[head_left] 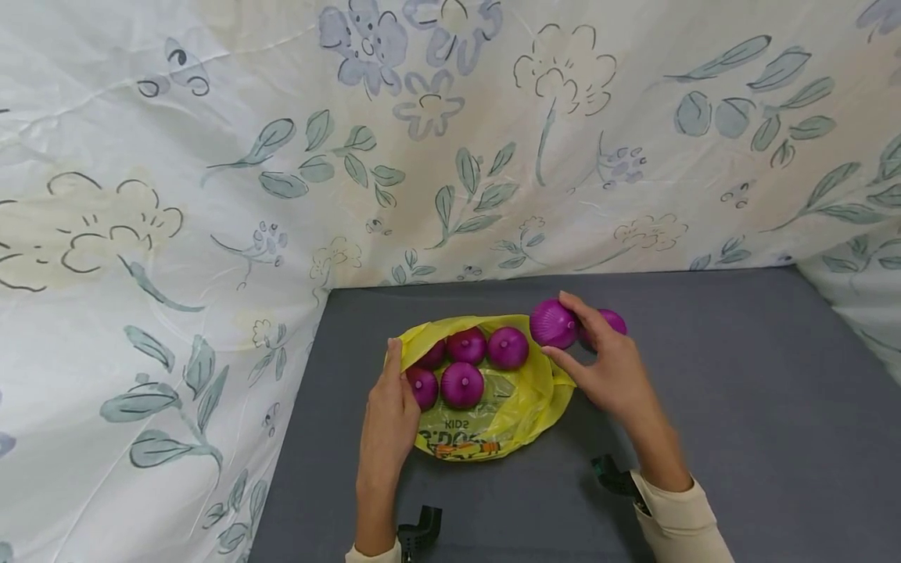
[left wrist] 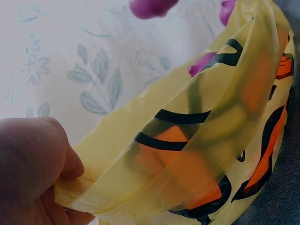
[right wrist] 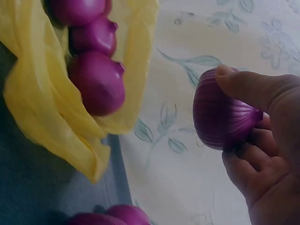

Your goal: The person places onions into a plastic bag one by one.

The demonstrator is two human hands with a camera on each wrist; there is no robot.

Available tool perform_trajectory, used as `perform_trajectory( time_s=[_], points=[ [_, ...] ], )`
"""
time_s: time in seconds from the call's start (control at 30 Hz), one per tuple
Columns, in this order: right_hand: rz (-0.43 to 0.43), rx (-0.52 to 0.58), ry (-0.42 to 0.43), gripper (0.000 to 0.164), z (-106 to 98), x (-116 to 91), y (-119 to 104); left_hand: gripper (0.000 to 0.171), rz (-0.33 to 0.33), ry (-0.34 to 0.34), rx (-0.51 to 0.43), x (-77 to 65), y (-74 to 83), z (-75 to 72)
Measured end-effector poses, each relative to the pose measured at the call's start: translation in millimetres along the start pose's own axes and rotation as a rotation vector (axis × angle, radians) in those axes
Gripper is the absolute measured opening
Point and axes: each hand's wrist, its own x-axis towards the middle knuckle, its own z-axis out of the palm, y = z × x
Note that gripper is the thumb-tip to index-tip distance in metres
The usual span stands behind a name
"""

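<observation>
A yellow plastic bag lies on the grey table with its mouth spread, and several purple onions rest inside it. My left hand pinches the bag's left rim; thumb and fingers close on the film in the left wrist view, where the bag shows black and orange print. Between the thumb and fingers of my right hand is another purple onion, raised at the bag's right rim. The right wrist view shows this onion apart from the bag.
Beyond my right hand, partly hidden by it, a loose purple onion sits on the grey table. Floral cloth hangs behind the table and along its left and right sides.
</observation>
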Motion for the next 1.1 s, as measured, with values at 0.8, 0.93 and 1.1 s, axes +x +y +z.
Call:
perform_trajectory(
  time_s=[0.8,0.93,1.1],
  points=[
    [-0.065,0.129,-0.159,0.081,43.2,-11.4,-4.4,0.062,0.005,0.01,0.016,-0.3,0.7,3.0],
    [-0.072,0.124,-0.209,0.081,50.1,-13.0,-2.4,0.062,0.007,0.016,0.02,0.2,1.2,4.8],
    [-0.064,0.117,-0.247,0.081,57.5,-14.1,-0.9,0.063,0.012,0.025,0.019,0.6,4.6,6.2]
  ],
)
